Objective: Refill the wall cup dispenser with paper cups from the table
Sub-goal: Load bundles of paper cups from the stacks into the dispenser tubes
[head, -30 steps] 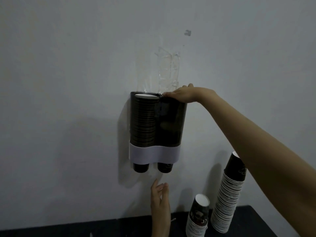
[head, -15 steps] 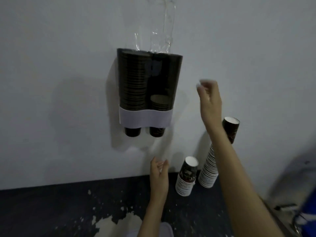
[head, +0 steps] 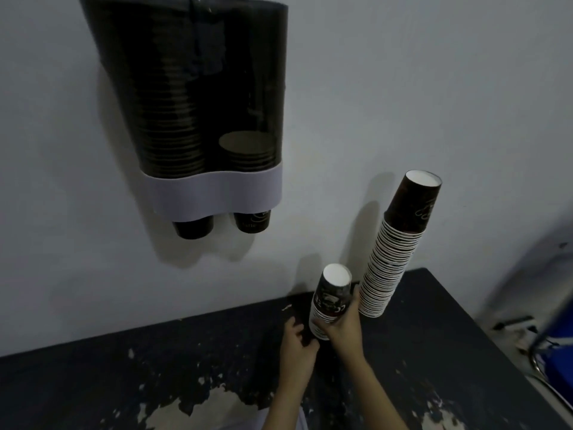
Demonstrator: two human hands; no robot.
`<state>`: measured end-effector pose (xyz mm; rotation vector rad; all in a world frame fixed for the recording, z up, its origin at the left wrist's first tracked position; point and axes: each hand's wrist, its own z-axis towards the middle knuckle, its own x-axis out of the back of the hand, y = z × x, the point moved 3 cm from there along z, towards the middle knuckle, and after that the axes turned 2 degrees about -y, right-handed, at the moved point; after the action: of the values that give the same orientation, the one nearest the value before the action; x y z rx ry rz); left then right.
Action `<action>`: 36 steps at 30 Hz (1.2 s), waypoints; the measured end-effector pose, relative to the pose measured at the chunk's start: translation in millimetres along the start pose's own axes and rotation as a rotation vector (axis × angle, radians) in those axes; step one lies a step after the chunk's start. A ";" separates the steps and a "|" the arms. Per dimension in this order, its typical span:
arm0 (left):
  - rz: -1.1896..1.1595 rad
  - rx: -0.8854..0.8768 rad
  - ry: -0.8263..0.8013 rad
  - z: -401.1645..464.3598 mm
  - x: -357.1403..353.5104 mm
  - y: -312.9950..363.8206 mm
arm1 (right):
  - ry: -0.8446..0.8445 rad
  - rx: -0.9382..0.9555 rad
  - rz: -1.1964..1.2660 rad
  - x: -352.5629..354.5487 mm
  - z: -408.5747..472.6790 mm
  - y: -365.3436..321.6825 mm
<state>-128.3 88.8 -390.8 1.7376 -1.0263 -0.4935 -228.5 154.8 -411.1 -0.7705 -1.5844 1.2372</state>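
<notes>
The dark two-tube cup dispenser [head: 186, 97] with a white band hangs on the wall at upper left. Its left tube is packed with cups; the right tube holds only a low pile [head: 248, 150]. On the black table, a short stack of upside-down paper cups [head: 330, 302] stands by the wall. My right hand [head: 344, 328] is wrapped around the lower part of this stack. My left hand [head: 296, 342] sits at the stack's left base, fingers curled against it. A tall leaning stack of cups [head: 390, 262] stands just right of it, against the wall.
The table top [head: 124, 373] is black with worn, flaking pale patches near the front. Its right edge drops off to a blue object and a metal bar [head: 548, 358] at far right. The wall runs behind everything.
My right hand came down from the dispenser's top to the table and took hold of the short cup stack. My left hand dropped from under the dispenser to the stack's base. The view tilted down.
</notes>
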 end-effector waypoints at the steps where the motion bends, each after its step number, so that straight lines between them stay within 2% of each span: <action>1: 0.039 0.021 -0.016 9.9 -3.0 -2.4 | 0.005 0.003 0.001 -2.1 6.2 4.8; 3: 0.124 0.030 -0.044 25.6 -9.2 -4.3 | 0.045 0.006 -0.012 -3.2 11.9 10.3; 7: 0.265 -0.083 -0.034 55.5 -18.4 -12.9 | 0.094 -0.012 -0.038 -4.7 9.6 20.8; 13: 0.254 -0.164 0.081 66.6 -28.1 -27.3 | 0.125 0.053 -0.113 -2.9 7.0 25.9; 17: 0.319 -0.156 0.080 71.4 -28.0 -35.9 | 0.138 0.093 -0.076 -2.5 3.9 12.5; 20: 0.312 -0.146 0.031 72.0 -29.3 -33.1 | 0.173 0.078 0.033 5.6 8.6 -9.2; 23: 0.294 -0.160 -0.087 69.1 -25.3 -30.5 | 0.171 0.164 0.085 22.5 14.6 -39.7; 25: 0.339 -0.074 -0.089 64.0 -16.5 -24.8 | 0.140 0.222 0.068 34.7 15.8 -56.6; 27: 0.260 -0.123 0.073 46.4 -2.8 -1.1 | 0.091 0.245 0.013 49.2 10.6 -73.0; 29: 0.014 -0.271 0.235 16.9 9.3 33.8 | 0.009 0.254 -0.144 59.8 2.5 -86.9; 31: -0.256 -0.382 0.190 -17.4 15.2 71.7 | -0.102 0.251 -0.499 66.7 -12.4 -105.5; 33: -0.384 -0.434 0.028 -41.0 13.5 97.0 | -0.209 0.226 -0.799 71.1 -28.4 -120.7; 35: -0.417 -0.462 -0.023 -61.8 16.2 112.0 | -0.271 0.274 -0.790 79.0 -47.2 -143.0; 36: -0.441 -0.434 -0.010 -67.1 17.5 110.8 | -0.295 0.284 -0.694 83.4 -55.5 -151.1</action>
<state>-114.9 98.2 -261.1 1.5581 -0.4829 -0.9299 -195.2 204.9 -240.1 0.1581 -1.6530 1.0378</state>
